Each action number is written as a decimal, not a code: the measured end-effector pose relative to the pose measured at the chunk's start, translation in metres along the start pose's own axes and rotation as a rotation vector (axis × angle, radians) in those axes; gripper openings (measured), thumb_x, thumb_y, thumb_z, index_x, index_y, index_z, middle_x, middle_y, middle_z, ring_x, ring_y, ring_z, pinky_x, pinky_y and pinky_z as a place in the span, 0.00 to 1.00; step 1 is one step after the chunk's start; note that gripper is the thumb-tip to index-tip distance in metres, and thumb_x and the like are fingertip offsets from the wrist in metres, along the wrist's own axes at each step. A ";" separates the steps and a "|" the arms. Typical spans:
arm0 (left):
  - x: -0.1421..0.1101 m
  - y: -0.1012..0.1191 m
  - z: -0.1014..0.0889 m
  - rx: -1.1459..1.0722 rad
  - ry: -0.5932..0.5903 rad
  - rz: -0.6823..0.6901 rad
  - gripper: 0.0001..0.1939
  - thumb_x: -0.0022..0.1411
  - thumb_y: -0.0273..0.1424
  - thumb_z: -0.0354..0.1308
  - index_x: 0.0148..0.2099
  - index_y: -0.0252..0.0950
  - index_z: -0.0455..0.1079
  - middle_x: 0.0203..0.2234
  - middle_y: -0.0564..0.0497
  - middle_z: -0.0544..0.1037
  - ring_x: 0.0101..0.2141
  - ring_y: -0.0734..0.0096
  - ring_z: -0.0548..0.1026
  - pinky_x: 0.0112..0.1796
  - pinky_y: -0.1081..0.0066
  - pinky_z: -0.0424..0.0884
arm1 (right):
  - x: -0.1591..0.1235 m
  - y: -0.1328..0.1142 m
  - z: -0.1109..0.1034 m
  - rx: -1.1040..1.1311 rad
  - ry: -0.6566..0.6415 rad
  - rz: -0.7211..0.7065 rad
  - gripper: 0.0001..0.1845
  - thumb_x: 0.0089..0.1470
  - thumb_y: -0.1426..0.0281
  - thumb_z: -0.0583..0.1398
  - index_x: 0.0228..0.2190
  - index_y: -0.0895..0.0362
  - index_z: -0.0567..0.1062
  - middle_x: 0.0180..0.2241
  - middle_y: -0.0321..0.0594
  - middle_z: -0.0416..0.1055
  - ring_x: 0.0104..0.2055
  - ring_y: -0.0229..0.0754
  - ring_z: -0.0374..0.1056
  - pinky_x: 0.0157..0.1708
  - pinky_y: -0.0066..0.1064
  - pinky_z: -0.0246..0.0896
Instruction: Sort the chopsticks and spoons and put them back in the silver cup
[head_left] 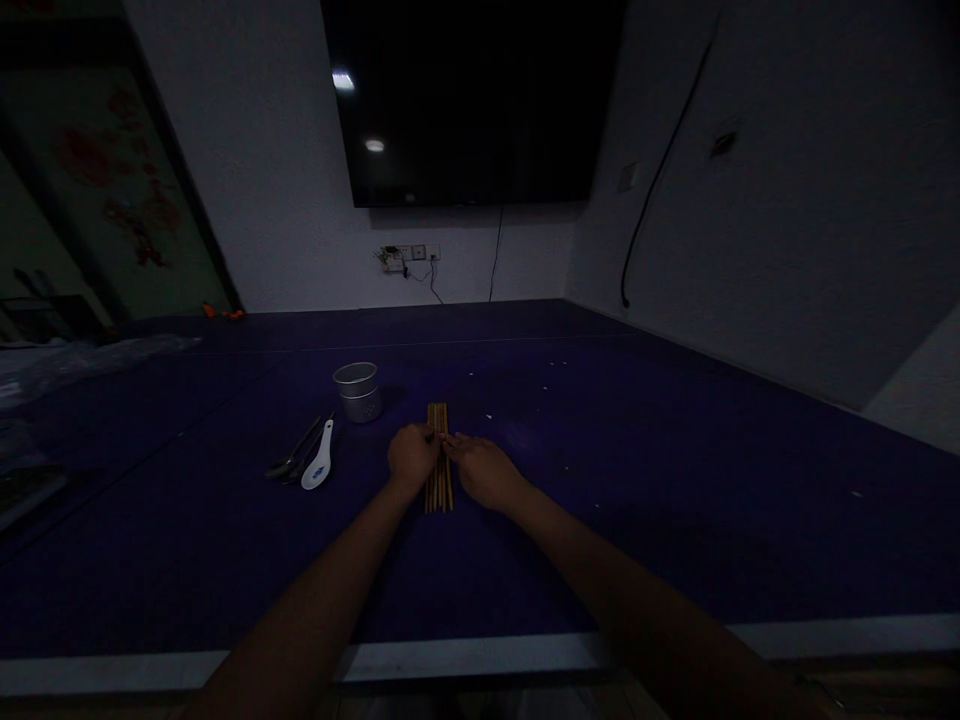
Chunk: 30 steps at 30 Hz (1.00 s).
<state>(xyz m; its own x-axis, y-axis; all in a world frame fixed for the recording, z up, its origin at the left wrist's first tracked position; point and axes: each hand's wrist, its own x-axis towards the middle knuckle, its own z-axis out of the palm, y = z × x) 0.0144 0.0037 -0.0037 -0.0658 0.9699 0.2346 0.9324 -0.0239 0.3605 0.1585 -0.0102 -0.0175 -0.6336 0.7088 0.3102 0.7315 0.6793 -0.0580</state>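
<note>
Several wooden chopsticks lie side by side on the dark blue tabletop, pointing away from me. My left hand is curled against their left side, its fingertips closed at the middle of the bundle. From the right, my right hand reaches over the same spot, fingers close together and pressed on the chopsticks. The fingertips of both hands meet there, and the thumbs are hard to make out in the dim light. Beyond my left hand stands an upright metal cup with small holes low in its side.
Left of my hands lie a white soup spoon with a blue mark and some metal cutlery. Clear plastic wrap rests at the far left. Small white scraps dot the table. A television hangs on the wall behind.
</note>
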 end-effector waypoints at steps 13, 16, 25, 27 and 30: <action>-0.001 -0.001 -0.003 -0.024 -0.010 0.002 0.14 0.63 0.35 0.52 0.44 0.41 0.78 0.40 0.48 0.82 0.41 0.66 0.79 0.36 0.75 0.68 | 0.001 0.006 0.004 0.052 0.020 -0.022 0.32 0.51 0.81 0.49 0.58 0.63 0.66 0.59 0.53 0.64 0.60 0.48 0.61 0.58 0.43 0.59; 0.000 -0.002 -0.003 -0.039 -0.017 0.004 0.14 0.63 0.35 0.52 0.44 0.41 0.78 0.40 0.48 0.82 0.41 0.66 0.78 0.36 0.75 0.67 | 0.001 0.006 0.005 0.043 0.019 -0.016 0.31 0.52 0.81 0.50 0.59 0.64 0.65 0.59 0.53 0.64 0.60 0.48 0.62 0.58 0.41 0.59; -0.001 -0.003 -0.004 -0.068 -0.023 0.024 0.14 0.63 0.34 0.52 0.43 0.39 0.78 0.41 0.48 0.82 0.41 0.66 0.79 0.34 0.74 0.66 | 0.001 0.001 -0.002 0.035 0.020 0.000 0.29 0.55 0.81 0.48 0.58 0.65 0.66 0.57 0.54 0.66 0.58 0.46 0.64 0.58 0.39 0.58; -0.001 -0.003 -0.004 -0.077 -0.030 0.018 0.14 0.63 0.33 0.52 0.43 0.39 0.78 0.41 0.48 0.82 0.41 0.67 0.79 0.34 0.75 0.66 | 0.000 0.000 -0.004 0.039 0.022 0.005 0.28 0.55 0.80 0.48 0.57 0.65 0.66 0.56 0.54 0.67 0.57 0.47 0.65 0.57 0.40 0.59; 0.001 -0.004 -0.003 -0.100 -0.034 0.005 0.13 0.63 0.33 0.53 0.43 0.40 0.78 0.41 0.49 0.82 0.41 0.69 0.78 0.36 0.76 0.67 | 0.000 -0.001 -0.006 0.055 0.020 0.011 0.27 0.56 0.80 0.49 0.56 0.63 0.68 0.55 0.53 0.69 0.57 0.47 0.65 0.56 0.39 0.59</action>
<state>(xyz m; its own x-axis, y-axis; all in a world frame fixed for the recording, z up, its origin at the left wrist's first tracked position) 0.0096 0.0036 -0.0019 -0.0475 0.9773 0.2064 0.8923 -0.0513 0.4484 0.1587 -0.0121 -0.0116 -0.6201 0.7128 0.3277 0.7231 0.6813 -0.1135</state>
